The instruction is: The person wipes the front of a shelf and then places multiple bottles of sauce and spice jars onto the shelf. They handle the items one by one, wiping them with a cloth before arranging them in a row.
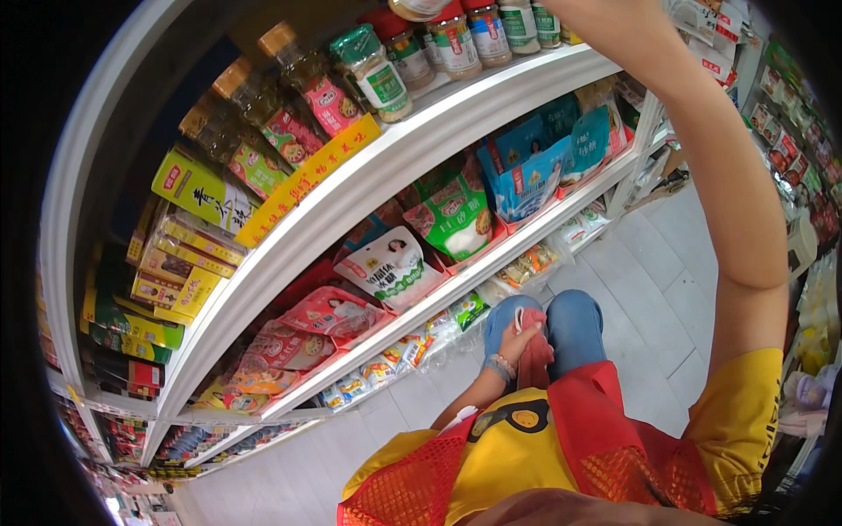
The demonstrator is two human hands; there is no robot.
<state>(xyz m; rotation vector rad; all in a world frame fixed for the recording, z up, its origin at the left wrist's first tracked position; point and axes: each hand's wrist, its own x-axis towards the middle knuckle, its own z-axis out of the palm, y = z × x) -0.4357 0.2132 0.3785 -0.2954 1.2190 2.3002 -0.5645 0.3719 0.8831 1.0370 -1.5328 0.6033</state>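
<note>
My left hand [516, 342], with a beaded bracelet at its wrist, rests by my knees and grips a reddish cloth [536, 355]. My right arm stretches up past the shelf edge; only the wrist end of my right hand [598, 16] shows, its fingers cut off by the top of the view. Near it stand spice jars [456, 49] with red lids and others with green labels. A jar [420, 6], partly cut off, appears above them; whether my fingers touch it cannot be seen. A green-capped jar [378, 75] stands at the shelf's front edge.
Oil bottles [283, 121] and yellow boxes [191, 263] fill the upper shelf's left part. Below, sugar pouches [460, 217] stand in red trays. Packets [401, 352] lie on the lowest level. The white shelf edge [434, 118] curves across. More hanging packets [786, 151] are at right.
</note>
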